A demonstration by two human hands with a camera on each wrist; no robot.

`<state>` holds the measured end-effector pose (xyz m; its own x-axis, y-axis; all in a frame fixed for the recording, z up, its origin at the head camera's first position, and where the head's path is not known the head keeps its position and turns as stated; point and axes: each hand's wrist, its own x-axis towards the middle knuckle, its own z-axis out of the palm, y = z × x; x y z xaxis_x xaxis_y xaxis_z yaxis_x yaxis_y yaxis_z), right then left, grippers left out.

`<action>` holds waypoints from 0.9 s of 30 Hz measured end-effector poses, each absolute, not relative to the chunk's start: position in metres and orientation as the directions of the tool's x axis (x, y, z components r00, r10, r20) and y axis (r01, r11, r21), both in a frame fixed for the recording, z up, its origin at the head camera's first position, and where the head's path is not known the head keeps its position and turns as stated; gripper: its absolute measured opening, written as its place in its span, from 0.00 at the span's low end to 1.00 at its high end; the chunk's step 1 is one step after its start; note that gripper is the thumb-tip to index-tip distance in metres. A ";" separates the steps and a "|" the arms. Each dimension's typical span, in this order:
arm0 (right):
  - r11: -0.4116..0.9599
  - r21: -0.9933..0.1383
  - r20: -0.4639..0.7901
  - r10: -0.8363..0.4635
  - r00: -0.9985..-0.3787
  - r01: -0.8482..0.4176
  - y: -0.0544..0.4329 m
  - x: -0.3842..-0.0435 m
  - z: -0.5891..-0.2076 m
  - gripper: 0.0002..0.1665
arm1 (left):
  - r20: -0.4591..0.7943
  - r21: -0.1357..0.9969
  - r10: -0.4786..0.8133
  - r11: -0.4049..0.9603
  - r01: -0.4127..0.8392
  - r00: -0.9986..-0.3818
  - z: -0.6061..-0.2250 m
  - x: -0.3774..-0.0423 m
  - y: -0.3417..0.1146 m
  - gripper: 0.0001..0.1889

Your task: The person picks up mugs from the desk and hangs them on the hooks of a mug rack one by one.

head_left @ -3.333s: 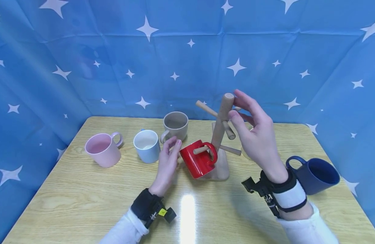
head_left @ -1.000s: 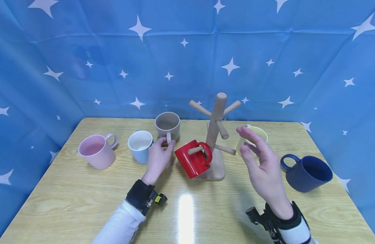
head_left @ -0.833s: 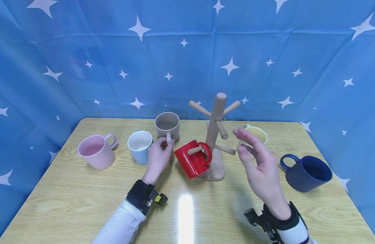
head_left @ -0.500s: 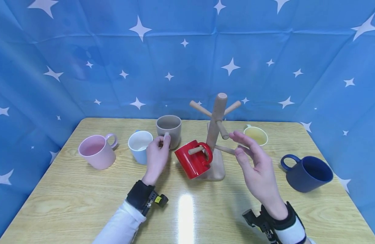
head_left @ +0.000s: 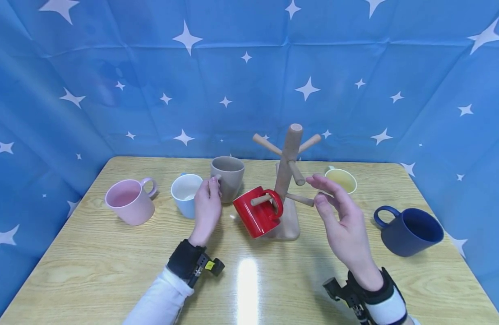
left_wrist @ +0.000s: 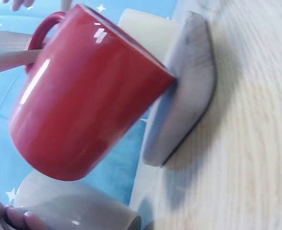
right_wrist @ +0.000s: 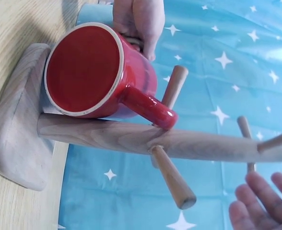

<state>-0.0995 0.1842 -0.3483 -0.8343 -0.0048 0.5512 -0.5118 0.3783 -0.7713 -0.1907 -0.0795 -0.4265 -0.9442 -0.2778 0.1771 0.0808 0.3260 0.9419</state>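
Note:
My left hand (head_left: 209, 201) pinches the handle of a grey mug (head_left: 232, 183), which stands upright behind the red mug. In the left wrist view my fingers curl through that handle beside the grey mug's wall (left_wrist: 69, 203). The red mug (head_left: 255, 214) hangs tilted by its handle on a low peg of the wooden mug tree (head_left: 290, 158). My right hand (head_left: 344, 221) is held with fingers spread, right of the mug tree near another low peg, and holds nothing. In the right wrist view its fingers (right_wrist: 263, 203) are apart from the post. Whether the grey mug touches the table cannot be told.
A light blue mug (head_left: 186, 196) stands just left of my left hand, with a pink mug (head_left: 131, 203) farther left. A yellow mug (head_left: 340, 180) is behind my right hand. A navy mug (head_left: 409, 232) lies tilted at the right. A blue star-patterned cloth (head_left: 152, 67) backs the table.
My left hand has taken the grey mug's handle, turned the mug so the handle points left, and drawn it nearer. My right hand has moved down from the mug tree's top.

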 end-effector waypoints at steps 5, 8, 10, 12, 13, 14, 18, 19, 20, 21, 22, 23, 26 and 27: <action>0.371 -0.793 0.531 0.030 -0.847 -0.484 0.187 -0.100 -0.347 0.22 | 0.183 0.958 -0.291 0.265 0.105 -0.939 -0.417 -0.187 -0.080 0.17; 0.352 -0.812 0.510 0.043 -0.859 -0.465 0.189 -0.099 -0.345 0.22 | 0.194 0.969 -0.312 0.211 0.131 -0.930 -0.407 -0.184 -0.082 0.17; 0.341 -0.823 0.497 0.049 -0.866 -0.453 0.189 -0.099 -0.344 0.22 | 0.201 0.975 -0.334 0.159 0.155 -0.921 -0.401 -0.183 -0.084 0.18; 0.334 -0.827 0.495 0.052 -0.868 -0.452 0.190 -0.099 -0.343 0.22 | 0.198 0.980 -0.360 0.089 0.178 -0.912 -0.394 -0.180 -0.086 0.18; 0.330 -0.828 0.495 0.051 -0.867 -0.453 0.190 -0.099 -0.343 0.22 | 0.190 0.981 -0.370 0.048 0.185 -0.909 -0.391 -0.179 -0.088 0.18; 0.328 -0.828 0.496 0.051 -0.867 -0.455 0.190 -0.099 -0.343 0.22 | 0.185 0.981 -0.384 0.014 0.194 -0.905 -0.388 -0.178 -0.089 0.19; 0.325 -0.826 0.500 0.045 -0.865 -0.460 0.190 -0.099 -0.344 0.21 | 0.173 0.971 -0.437 -0.073 0.227 -0.883 -0.378 -0.172 -0.091 0.21; 0.323 -0.828 0.497 0.043 -0.866 -0.459 0.190 -0.099 -0.344 0.21 | 0.172 0.970 -0.442 -0.079 0.230 -0.880 -0.376 -0.171 -0.092 0.21; 0.320 -0.830 0.494 0.040 -0.868 -0.458 0.190 -0.099 -0.344 0.21 | 0.174 0.969 -0.446 -0.081 0.234 -0.878 -0.375 -0.170 -0.092 0.22; 0.318 -0.831 0.491 0.036 -0.871 -0.456 0.190 -0.099 -0.344 0.21 | 0.176 0.967 -0.449 -0.087 0.239 -0.876 -0.373 -0.168 -0.092 0.22; 0.319 -0.833 0.486 0.029 -0.873 -0.453 0.189 -0.099 -0.344 0.21 | 0.180 0.966 -0.450 -0.086 0.243 -0.874 -0.371 -0.167 -0.092 0.23; 0.317 -0.834 0.482 0.022 -0.876 -0.451 0.189 -0.099 -0.344 0.21 | 0.181 0.966 -0.453 -0.085 0.245 -0.873 -0.370 -0.165 -0.092 0.23; 0.322 -0.836 0.469 -0.003 -0.883 -0.445 0.188 -0.099 -0.345 0.22 | 0.184 0.965 -0.461 -0.084 0.249 -0.868 -0.365 -0.161 -0.092 0.24; 0.326 -0.835 0.466 -0.011 -0.885 -0.444 0.188 -0.099 -0.345 0.22 | 0.182 0.965 -0.462 -0.088 0.249 -0.868 -0.364 -0.159 -0.091 0.24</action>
